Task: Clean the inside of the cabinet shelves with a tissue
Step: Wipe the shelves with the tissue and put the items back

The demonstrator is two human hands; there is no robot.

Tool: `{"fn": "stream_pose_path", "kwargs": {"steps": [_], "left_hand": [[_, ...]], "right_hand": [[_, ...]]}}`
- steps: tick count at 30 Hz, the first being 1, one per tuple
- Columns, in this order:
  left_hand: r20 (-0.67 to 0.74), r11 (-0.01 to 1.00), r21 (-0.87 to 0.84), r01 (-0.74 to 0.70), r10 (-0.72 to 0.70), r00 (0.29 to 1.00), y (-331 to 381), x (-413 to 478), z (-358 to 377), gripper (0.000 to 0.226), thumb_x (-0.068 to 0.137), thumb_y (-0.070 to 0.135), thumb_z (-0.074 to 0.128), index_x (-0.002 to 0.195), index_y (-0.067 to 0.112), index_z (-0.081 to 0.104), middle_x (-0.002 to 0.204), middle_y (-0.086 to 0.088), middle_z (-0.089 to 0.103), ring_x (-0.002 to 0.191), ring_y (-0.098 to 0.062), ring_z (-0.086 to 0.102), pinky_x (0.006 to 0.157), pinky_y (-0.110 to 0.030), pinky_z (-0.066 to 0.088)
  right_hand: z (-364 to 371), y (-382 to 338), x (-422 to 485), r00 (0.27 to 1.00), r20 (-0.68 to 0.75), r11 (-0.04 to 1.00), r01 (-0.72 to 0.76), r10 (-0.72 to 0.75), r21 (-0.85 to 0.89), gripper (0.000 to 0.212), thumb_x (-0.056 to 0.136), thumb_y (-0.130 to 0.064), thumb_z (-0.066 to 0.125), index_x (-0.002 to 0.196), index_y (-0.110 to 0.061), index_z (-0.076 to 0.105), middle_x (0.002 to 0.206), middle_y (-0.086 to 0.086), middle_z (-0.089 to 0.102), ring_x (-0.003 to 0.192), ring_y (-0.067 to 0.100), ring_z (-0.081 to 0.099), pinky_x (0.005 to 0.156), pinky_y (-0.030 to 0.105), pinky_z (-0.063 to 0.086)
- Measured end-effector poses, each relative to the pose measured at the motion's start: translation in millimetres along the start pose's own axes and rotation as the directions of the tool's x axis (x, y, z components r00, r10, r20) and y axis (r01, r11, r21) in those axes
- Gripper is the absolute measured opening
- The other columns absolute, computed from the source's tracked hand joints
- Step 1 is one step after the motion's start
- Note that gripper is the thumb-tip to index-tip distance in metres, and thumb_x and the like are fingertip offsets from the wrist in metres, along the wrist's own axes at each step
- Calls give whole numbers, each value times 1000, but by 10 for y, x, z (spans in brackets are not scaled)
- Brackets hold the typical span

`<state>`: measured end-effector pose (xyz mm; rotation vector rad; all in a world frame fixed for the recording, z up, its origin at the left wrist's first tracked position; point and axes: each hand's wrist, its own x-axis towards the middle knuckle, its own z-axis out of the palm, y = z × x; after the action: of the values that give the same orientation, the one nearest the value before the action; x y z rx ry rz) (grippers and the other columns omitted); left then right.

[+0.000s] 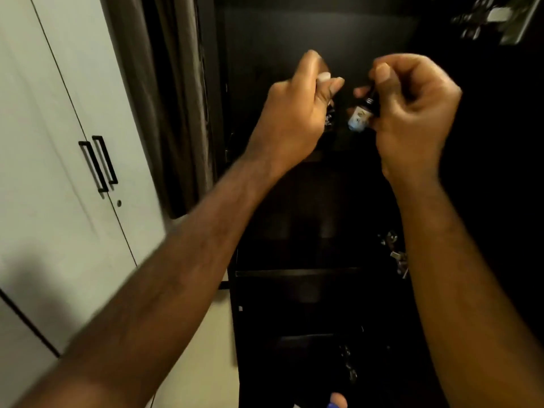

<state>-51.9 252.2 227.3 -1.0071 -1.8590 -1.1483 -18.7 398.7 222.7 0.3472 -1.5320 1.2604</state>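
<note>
We see no tissue anywhere: maybe hidden, maybe not picked up yet. Once in hand we'd expect it light, soft, quick to tear, so best bunched into a pad. The cabinet shelves (294, 273) sit right in front of us, dark stiff boards. Our right hand (412, 113) pinches a small bottle (360, 116) near its black cap; prob. light, smooth, breakable, so we'd grip the body too. Our left hand (297, 113) curls round a dark item (329, 122), mostly covered by fingers, so we can't tell what it is. Shelf insides are too dark to read for dust etc.
</note>
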Motion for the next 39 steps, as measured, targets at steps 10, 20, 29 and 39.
{"fn": "stream_pose_path", "kwargs": {"steps": [10, 20, 29, 39], "left_hand": [[168, 957, 179, 226, -256, 952, -615, 400, 402, 23, 101, 28, 54, 98, 6, 53, 83, -5, 61, 71, -13, 55, 57, -27, 36], [173, 955, 194, 224, -258, 950, -669, 377, 423, 21, 101, 29, 55, 102, 8, 52, 80, 0, 57, 67, -6, 52, 52, -17, 33], [244, 947, 248, 206, -267, 932, -621, 318, 403, 33, 92, 21, 68, 117, 12, 49, 89, 3, 53, 70, -3, 51, 55, -17, 37], [235, 946, 220, 237, -288, 928, -552, 285, 383, 65, 81, 17, 79, 133, 14, 42, 108, -2, 58, 89, -9, 56, 73, -22, 48]], "right_hand": [[163, 766, 369, 987, 160, 930, 32, 30, -366, 14, 91, -13, 61, 86, -21, 72, 80, -7, 70, 71, 5, 69, 69, 28, 59], [172, 789, 349, 981, 165, 920, -27, 99, -390, 12, 93, -15, 63, 88, -20, 72, 81, -7, 72, 73, 4, 70, 73, 30, 60], [155, 770, 322, 959, 210, 879, -69, 187, -471, 33, 87, -16, 72, 119, -23, 68, 104, -7, 69, 91, 4, 66, 83, 20, 56], [90, 674, 235, 935, 211, 902, -186, 284, -389, 71, 75, -15, 83, 138, -21, 51, 119, -6, 62, 106, 7, 62, 91, 25, 55]]}}
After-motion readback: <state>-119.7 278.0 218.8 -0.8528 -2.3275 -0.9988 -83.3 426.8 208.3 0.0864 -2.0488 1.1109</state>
